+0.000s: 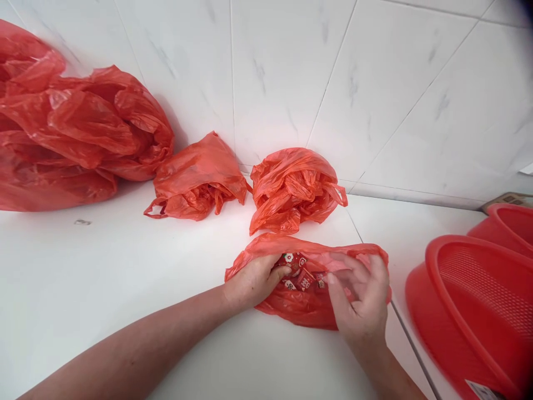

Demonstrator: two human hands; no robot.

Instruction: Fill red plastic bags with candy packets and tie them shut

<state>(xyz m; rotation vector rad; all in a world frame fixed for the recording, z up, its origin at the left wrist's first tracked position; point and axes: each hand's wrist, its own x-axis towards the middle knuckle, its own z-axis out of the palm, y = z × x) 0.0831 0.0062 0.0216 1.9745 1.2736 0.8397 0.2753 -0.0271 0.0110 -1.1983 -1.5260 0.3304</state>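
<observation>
An opened red plastic bag (300,311) lies on the white table in front of me. Inside it are several small red printed packets (305,279), some with white characters. My left hand (256,280) reaches in from the left, its thumb bent against a red packet with white flowers (290,259); its other fingers are hidden. At the bag's right side, my right hand (364,294) is held with curved fingers and the thumb well apart, over the opening. Nothing shows between them.
Behind the bag stand two crumpled red plastic bags (297,186) (200,175) by the tiled wall (283,72). Larger bulging red bags (83,128) fill the far left. Red plastic baskets (441,289) stand at the right. A small clear scrap (82,222) lies on the table.
</observation>
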